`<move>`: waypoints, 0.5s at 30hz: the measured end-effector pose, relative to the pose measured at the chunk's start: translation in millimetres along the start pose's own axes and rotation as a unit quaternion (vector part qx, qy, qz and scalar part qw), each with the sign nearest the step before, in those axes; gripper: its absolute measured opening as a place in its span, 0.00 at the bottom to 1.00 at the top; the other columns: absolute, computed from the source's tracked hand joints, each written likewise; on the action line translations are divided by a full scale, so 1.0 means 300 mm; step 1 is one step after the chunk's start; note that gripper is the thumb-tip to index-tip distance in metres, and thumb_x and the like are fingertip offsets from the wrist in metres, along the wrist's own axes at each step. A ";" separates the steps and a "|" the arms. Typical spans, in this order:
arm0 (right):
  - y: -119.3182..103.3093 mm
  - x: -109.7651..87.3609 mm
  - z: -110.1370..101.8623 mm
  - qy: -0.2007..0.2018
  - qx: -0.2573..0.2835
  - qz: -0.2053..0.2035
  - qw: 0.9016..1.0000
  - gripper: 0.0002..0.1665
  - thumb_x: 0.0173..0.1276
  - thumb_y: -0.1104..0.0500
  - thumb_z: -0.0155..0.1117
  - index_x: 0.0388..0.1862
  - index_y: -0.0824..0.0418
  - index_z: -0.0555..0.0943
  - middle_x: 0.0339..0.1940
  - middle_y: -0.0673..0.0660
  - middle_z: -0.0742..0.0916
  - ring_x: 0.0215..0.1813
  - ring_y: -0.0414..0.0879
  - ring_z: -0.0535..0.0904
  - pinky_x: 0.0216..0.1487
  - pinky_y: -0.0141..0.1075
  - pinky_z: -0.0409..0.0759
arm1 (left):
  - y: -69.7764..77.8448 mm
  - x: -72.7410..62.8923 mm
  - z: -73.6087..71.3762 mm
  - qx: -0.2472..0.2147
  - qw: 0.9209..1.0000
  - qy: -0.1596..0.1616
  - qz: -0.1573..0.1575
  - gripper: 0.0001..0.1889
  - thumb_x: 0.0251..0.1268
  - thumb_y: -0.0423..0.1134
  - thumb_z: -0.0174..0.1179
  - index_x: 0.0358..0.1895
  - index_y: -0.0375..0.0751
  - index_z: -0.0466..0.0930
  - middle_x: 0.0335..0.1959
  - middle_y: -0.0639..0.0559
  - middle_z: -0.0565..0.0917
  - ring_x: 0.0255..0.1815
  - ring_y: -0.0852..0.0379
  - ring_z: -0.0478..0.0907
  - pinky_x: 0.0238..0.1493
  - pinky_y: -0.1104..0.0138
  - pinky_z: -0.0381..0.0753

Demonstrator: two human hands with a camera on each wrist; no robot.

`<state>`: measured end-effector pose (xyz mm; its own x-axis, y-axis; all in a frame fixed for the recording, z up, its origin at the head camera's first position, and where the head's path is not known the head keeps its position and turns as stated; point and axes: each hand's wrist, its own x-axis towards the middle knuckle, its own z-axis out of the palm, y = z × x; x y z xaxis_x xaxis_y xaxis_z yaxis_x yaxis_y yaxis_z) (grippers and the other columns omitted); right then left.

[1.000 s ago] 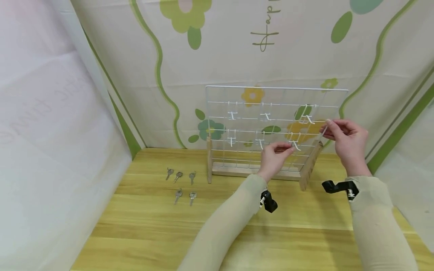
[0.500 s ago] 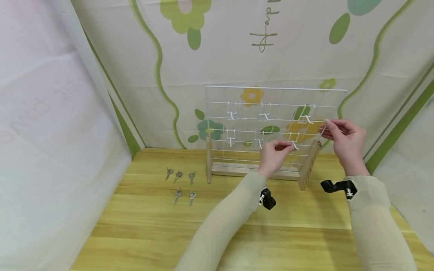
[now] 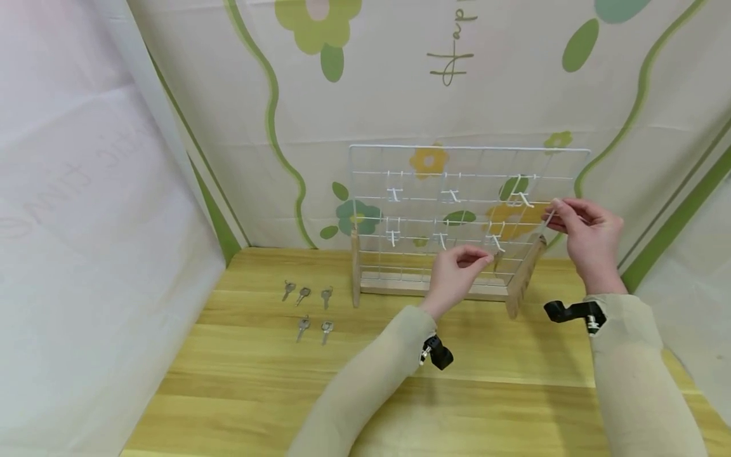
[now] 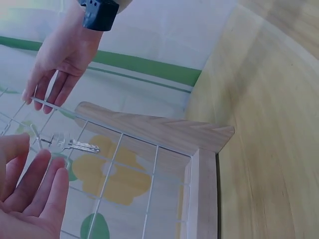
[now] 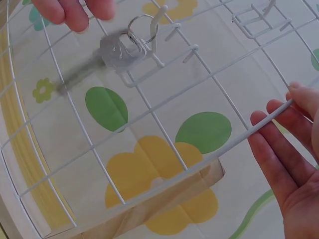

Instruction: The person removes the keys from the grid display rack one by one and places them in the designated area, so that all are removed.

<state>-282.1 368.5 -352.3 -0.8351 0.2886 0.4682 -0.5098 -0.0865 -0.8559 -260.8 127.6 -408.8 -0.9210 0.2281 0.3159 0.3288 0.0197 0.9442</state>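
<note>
A white wire grid rack [image 3: 468,148] on wooden feet stands upright, with several white hooks in two rows. A silver key [image 5: 119,52] hangs by its split ring [image 5: 142,29] from the lower right hook [image 3: 495,242]. My left hand [image 3: 454,276] is just beside that key; in the right wrist view its fingertips are apart from the key, holding nothing. Its fingers look relaxed in the left wrist view. With thumb and fingers, my right hand [image 3: 594,235] pinches the grid's right edge wire.
Several loose keys [image 3: 303,327] lie in two rows on the wooden table [image 3: 228,393], left of the rack. A flower-printed curtain [image 3: 388,76] hangs close behind the rack, and white cloth [image 3: 97,222] covers the left side.
My left hand has let go of the key and drawn slightly left and down from the hook. The key now hangs there. The right hand keeps its hold on the grid edge.
</note>
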 end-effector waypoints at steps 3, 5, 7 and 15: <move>-0.003 0.003 -0.005 0.000 0.000 -0.001 1.000 0.22 0.66 0.65 0.73 0.50 0.82 0.81 0.38 0.63 0.90 0.37 0.48 0.89 0.42 0.37 0.84 | -0.006 0.004 0.013 -0.008 1.000 0.007 0.006 0.08 0.68 0.39 0.69 0.47 0.43 0.88 0.41 0.60 0.87 0.38 0.69 0.82 0.43 0.74 0.82; -0.003 0.003 -0.006 0.001 0.001 -0.003 1.000 0.23 0.65 0.65 0.73 0.50 0.83 0.80 0.38 0.63 0.90 0.36 0.48 0.89 0.41 0.38 0.84 | -0.010 0.008 0.024 -0.014 1.000 0.012 0.002 0.10 0.67 0.38 0.70 0.50 0.42 0.88 0.43 0.58 0.88 0.39 0.69 0.83 0.43 0.75 0.82; -0.001 0.003 -0.008 0.001 0.003 -0.002 1.000 0.22 0.65 0.65 0.73 0.50 0.83 0.81 0.38 0.64 0.90 0.37 0.48 0.90 0.41 0.38 0.84 | -0.014 0.014 0.036 -0.017 1.000 0.022 -0.008 0.12 0.66 0.37 0.71 0.50 0.42 0.87 0.45 0.57 0.87 0.39 0.69 0.83 0.42 0.75 0.82; -0.001 0.002 -0.007 0.000 -0.007 0.005 1.000 0.21 0.65 0.64 0.74 0.50 0.81 0.82 0.38 0.63 0.90 0.37 0.48 0.90 0.42 0.38 0.84 | -0.020 0.046 0.058 0.008 0.997 0.072 -0.024 0.11 0.66 0.38 0.72 0.49 0.43 0.89 0.41 0.59 0.87 0.38 0.68 0.82 0.40 0.75 0.82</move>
<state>-281.9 370.8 -352.3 -0.8398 0.2880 0.4603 -0.4993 -0.0767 -0.8630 -271.8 147.6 -411.9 -0.9560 0.0839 0.2811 0.2854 0.0436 0.9574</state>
